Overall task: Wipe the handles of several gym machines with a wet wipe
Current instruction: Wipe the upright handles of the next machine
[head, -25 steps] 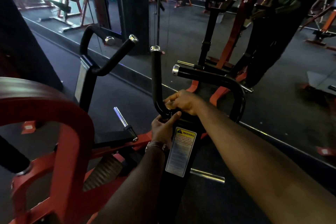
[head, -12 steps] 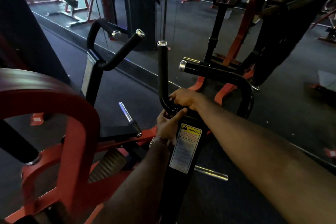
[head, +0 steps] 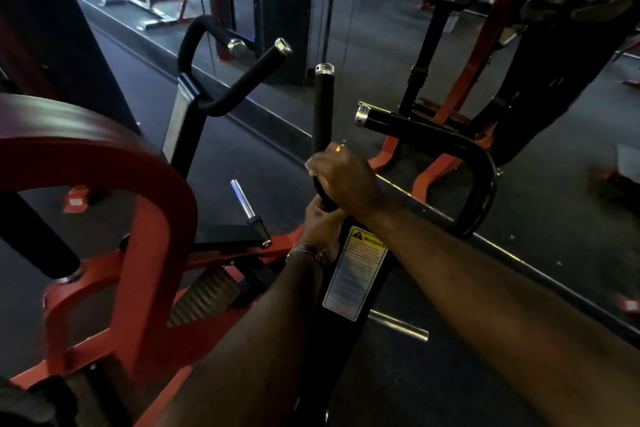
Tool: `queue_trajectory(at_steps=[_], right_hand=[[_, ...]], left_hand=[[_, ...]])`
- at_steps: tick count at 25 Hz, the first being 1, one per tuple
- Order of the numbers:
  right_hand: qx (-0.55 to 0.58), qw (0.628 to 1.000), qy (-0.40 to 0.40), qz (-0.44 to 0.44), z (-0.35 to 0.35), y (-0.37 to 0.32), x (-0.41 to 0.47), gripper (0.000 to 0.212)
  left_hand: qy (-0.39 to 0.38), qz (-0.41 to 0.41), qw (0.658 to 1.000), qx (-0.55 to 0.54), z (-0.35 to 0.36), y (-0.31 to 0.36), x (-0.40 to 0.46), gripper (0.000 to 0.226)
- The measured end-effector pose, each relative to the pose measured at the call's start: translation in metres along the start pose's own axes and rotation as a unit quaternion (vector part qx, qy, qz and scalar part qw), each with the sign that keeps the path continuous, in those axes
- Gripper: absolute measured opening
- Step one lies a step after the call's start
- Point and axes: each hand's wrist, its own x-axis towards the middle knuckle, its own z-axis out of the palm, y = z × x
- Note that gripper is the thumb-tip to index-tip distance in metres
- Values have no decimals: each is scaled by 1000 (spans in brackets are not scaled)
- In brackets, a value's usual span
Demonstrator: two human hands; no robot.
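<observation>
A black upright handle with a chrome end cap rises from the machine's black arm in the middle of the view. My right hand wraps around its lower part. Just below, my left hand grips the bend at the handle's base, a bracelet on the wrist. The wet wipe is hidden; I cannot tell which hand has it. A second black handle runs out to the right and curves down. Another pair of black handles stands on the left arm.
A red frame hoop and a dark pad fill the left foreground. A chrome weight peg sticks up behind the frame. A warning label is on the black arm. A mirror wall runs behind the machine.
My right hand has slid a little way up the upright handle from the bend. My left hand stays at the base. The view has tilted slightly down and closer.
</observation>
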Motion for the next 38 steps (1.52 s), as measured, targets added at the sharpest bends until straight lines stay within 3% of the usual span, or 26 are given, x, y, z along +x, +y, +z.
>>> queue_trajectory(at_steps=[2, 5, 6, 10, 12, 14, 16, 19, 21, 24, 28, 30, 33, 34, 38], right_hand=[[-34, 996, -86, -18, -10, 1, 7, 11], [-168, 929, -315, -95, -20, -19, 10, 20], [-198, 914, -338, -107, -23, -26, 18, 21], [-223, 938, -260, -53, -17, -40, 44, 18], [-253, 913, -311, -72, -13, -43, 38, 21], [-216, 907, -353, -83, -17, -40, 28, 19], [-96, 957, -275, -2, -19, -24, 28, 16], [75, 988, -33, 127, -6, -8, 17, 15], [108, 977, 55, 174, 2, -4, -1, 9], [168, 946, 44, 272, 3, 0, -17, 12], [298, 851, 131, 411, -2, 1, 12, 20], [288, 851, 126, 420, -1, 4, 13, 16], [258, 895, -9, 365, -2, 3, -7, 16], [251, 904, -21, 345, -3, 1, -8, 15], [99, 960, 134, 225, 1, -1, 25, 8]], left_hand=[[-13, -1, 1000, -24, 0, 0, -1, 21], [24, 4, 1000, -14, 2, -2, -4, 25], [31, 2, 999, -15, 3, -1, -4, 32], [28, -17, 999, 3, -1, -3, 0, 22], [8, -80, 997, 10, -6, 2, -2, 19], [10, -86, 996, 22, -9, 2, -3, 32], [-16, -22, 998, 55, -5, 5, -7, 37], [-2, 47, 997, 59, -6, 10, -3, 37], [-17, 79, 994, 67, -4, 16, -4, 39], [-21, 69, 996, 61, -3, 17, -4, 51], [-40, 57, 996, 59, -7, 16, 6, 52], [-52, 57, 995, 56, -7, 18, 5, 50], [-71, 66, 995, 31, -8, 16, 5, 48], [-77, 65, 995, 18, -8, 17, 4, 49], [-63, 45, 997, 21, -4, 20, 1, 47]])
